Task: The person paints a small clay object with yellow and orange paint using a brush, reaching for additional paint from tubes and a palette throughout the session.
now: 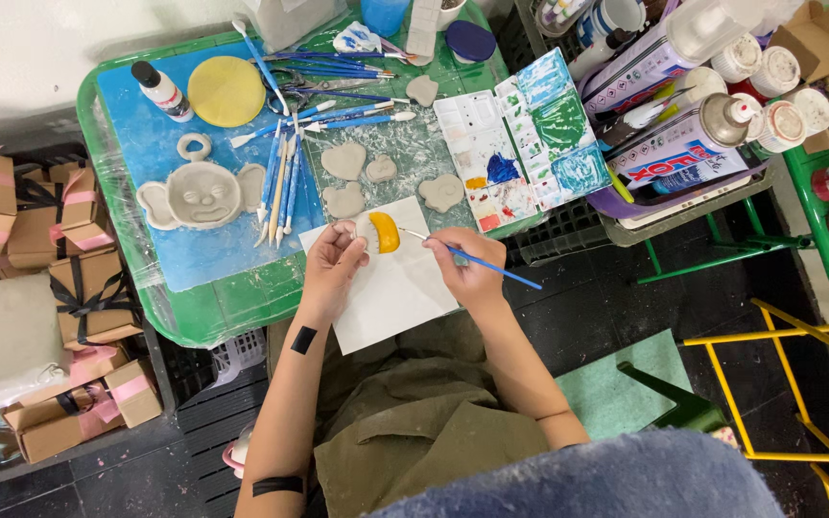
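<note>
Head view: small clay piece [384,232], likely fragile, is pinched edgewise by left hand [331,264]; brush [477,261] is gripped in right hand [469,269].

I see my left hand [331,264] pinching a small clay piece [383,232] painted yellow, over a white sheet [397,293]. My right hand [467,269] holds a thin blue brush [491,265], and its tip touches the piece. Grey clay hearts [343,161] and a clay elephant face [201,193] lie on the green table [242,302] near a paint tray [520,144].
</note>
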